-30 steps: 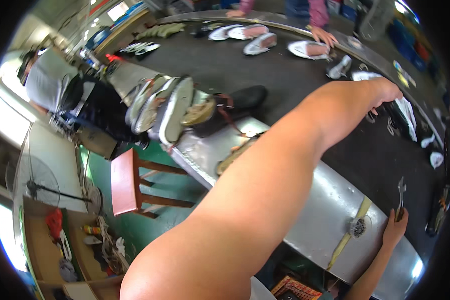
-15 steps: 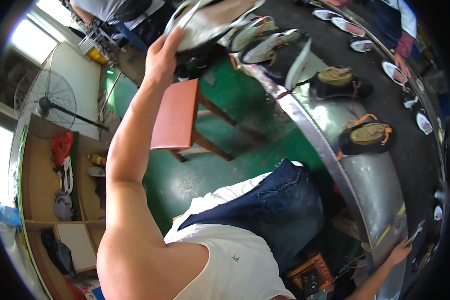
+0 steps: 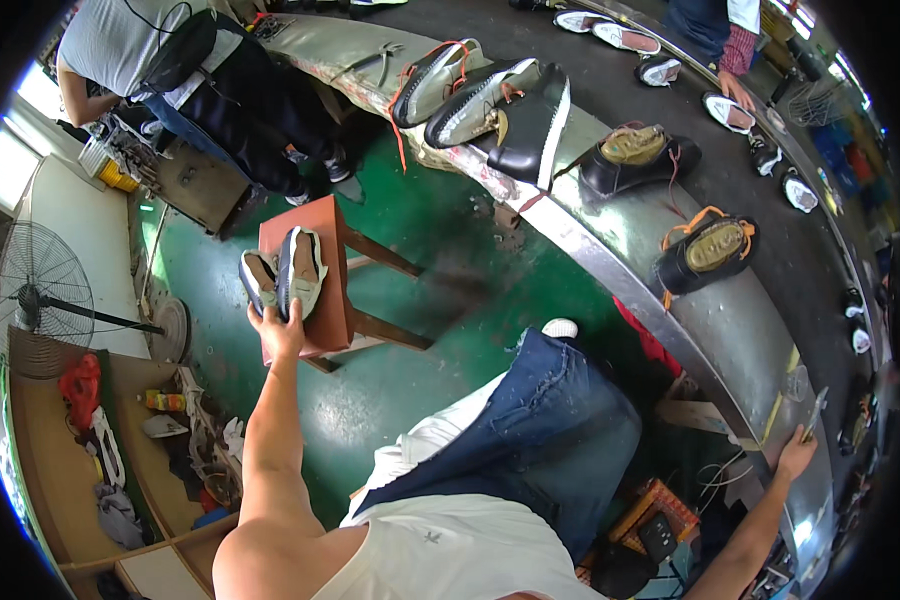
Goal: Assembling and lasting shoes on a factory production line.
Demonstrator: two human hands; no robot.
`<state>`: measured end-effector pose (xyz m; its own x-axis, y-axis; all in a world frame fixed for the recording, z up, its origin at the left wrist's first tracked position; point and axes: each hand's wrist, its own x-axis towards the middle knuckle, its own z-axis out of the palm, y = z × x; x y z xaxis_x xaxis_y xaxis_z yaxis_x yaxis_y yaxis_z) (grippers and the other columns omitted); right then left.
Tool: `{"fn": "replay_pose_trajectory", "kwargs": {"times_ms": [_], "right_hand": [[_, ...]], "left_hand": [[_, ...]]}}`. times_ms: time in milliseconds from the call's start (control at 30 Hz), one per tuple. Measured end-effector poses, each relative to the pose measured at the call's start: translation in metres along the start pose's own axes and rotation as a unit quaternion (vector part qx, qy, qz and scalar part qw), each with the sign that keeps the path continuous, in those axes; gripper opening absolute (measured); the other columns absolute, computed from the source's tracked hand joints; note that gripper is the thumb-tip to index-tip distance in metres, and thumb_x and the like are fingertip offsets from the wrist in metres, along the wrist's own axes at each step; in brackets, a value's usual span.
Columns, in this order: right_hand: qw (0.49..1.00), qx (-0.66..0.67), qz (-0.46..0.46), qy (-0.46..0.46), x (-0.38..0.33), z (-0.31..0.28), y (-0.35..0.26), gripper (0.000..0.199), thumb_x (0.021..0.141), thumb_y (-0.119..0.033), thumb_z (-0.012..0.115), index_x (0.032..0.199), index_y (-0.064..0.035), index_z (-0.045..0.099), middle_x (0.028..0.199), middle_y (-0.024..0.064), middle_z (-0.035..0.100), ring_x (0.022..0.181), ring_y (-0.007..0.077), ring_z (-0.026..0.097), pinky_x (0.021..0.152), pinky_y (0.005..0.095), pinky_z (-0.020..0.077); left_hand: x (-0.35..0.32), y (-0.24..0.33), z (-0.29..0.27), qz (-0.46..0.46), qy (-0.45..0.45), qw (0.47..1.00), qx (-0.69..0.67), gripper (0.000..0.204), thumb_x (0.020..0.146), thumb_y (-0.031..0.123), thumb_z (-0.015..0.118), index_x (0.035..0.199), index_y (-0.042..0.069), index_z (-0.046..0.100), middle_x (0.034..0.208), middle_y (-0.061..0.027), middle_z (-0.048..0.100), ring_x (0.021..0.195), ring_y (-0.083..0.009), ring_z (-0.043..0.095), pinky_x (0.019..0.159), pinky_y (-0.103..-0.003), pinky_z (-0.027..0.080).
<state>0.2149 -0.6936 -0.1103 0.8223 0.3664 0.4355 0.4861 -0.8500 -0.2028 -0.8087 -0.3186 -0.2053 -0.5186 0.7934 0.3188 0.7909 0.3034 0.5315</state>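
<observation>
1. The person's left hand (image 3: 278,330) has its thumb and fingers pinching the near ends of a pair of shoes (image 3: 308,292), cream and black.
2. That pair sits side by side on the reddish-brown seat of a stool (image 3: 340,285), openings facing up.
3. The person's right hand (image 3: 796,455) is closed around a slim metal tool (image 3: 819,408) at the table's edge; the tool's exact kind is too small to tell.
4. Along the metal-topped table (image 3: 740,345) are a black shoe with orange laces (image 3: 678,268), a black shoe with a dark red lace (image 3: 610,178) and, farther off, a cluster of shoes (image 3: 460,112).
5. Pliers (image 3: 385,62) lie beyond that cluster.
6. Across the table, a co-worker's hand (image 3: 736,88) is near a white shoe (image 3: 722,110).
7. Left of the stool stand a fan (image 3: 32,298) and a wooden shelf (image 3: 45,470).
</observation>
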Motion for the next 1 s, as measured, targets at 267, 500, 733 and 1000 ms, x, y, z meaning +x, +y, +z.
{"fn": "replay_pose_trajectory", "kwargs": {"times_ms": [267,500,733,1000], "right_hand": [[0.999,-0.024,-0.020,0.008,-0.003,0.001,-0.007,0.063,0.096,-0.049,0.064,0.124,0.0071,0.059,0.117,0.0272,0.066,0.110,0.0428,0.064,0.096,0.0449,0.0483],[0.999,-0.029,-0.014,0.016,-0.002,-0.002,0.010,0.061,0.097,-0.047,0.064,0.126,0.0066,0.058,0.118,0.0274,0.066,0.109,0.0428,0.064,0.096,0.0445,0.0484],[1.000,0.012,0.005,0.024,-0.012,0.005,0.006,0.058,0.098,-0.043,0.064,0.126,0.0066,0.058,0.113,0.0266,0.066,0.105,0.0413,0.064,0.094,0.0434,0.0487],[0.999,-0.021,0.026,0.009,-0.021,-0.030,-0.023,0.051,0.099,-0.034,0.064,0.128,0.0069,0.057,0.116,0.0265,0.066,0.106,0.0396,0.065,0.094,0.0413,0.0491]], "left_hand": [[-0.004,0.059,0.043,-0.236,0.059,0.966,0.089,0.083,0.079,0.064,0.075,0.121,-0.006,0.063,0.159,-0.0355,0.015,0.141,-0.0522,0.033,0.113,-0.053,0.038],[0.042,0.142,0.048,0.184,0.164,0.968,0.046,0.087,0.081,0.045,0.080,0.147,0.006,0.042,0.158,-0.0349,0.019,0.144,-0.0552,0.023,0.115,-0.063,0.025],[0.228,0.370,0.123,0.039,-0.385,0.884,-0.263,0.081,0.090,0.061,0.066,0.142,0.000,0.052,0.125,-0.0168,0.066,0.113,-0.0357,0.063,0.088,-0.052,0.052],[0.287,0.571,0.161,-0.116,-0.430,0.755,-0.480,0.041,0.105,0.031,0.052,0.135,0.003,0.051,0.122,-0.0190,0.064,0.097,-0.0321,0.069,0.065,-0.043,0.062]]}}
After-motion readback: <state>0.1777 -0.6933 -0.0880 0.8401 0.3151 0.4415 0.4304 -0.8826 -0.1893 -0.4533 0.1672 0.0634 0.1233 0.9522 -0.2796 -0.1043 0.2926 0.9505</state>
